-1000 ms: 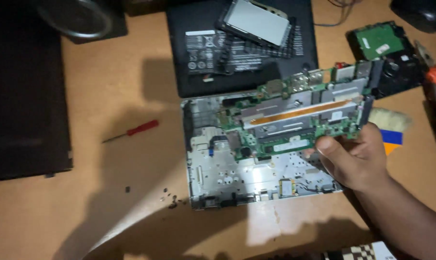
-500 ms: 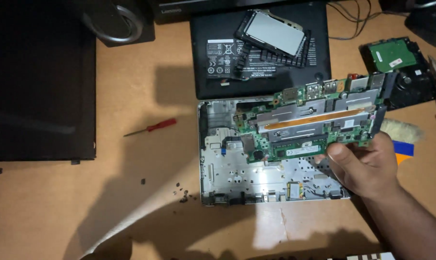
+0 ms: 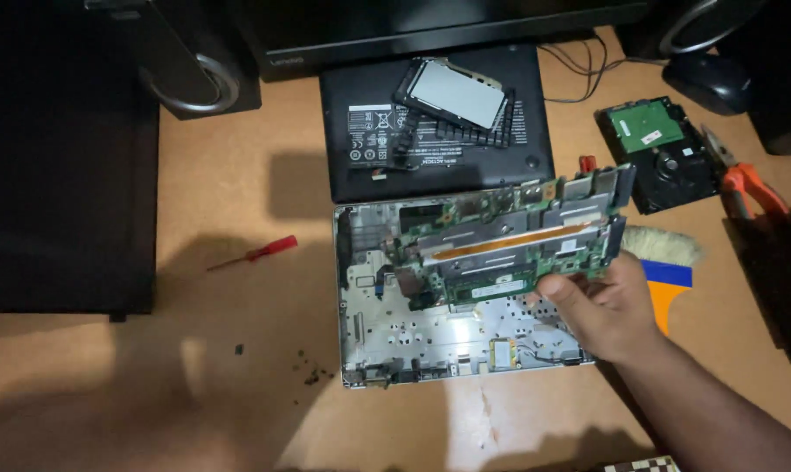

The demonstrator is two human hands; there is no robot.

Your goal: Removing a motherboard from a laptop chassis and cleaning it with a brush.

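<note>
Pinching the thin green laptop circuit board (image 3: 509, 240) by its near-right edge, the right hand (image 3: 601, 306) grips closed; light, stiff, fragile, best held by edges over the silver laptop shell (image 3: 369, 341).

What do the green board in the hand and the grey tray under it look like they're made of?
Motherboard: seemingly green laminate, dull metal shields and a copper-coloured strip across it. Laptop shell: silvery grey with a matte sheen, plastic or thin metal, hard to tell. The right hand grips the board's edge.

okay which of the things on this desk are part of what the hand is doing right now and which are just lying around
In use:
right hand
green laptop circuit board
open silver laptop base shell

Lying about:
red-handled screwdriver
black flat battery pack
bare hard drive
orange-handled pliers
pale bristle brush
</note>
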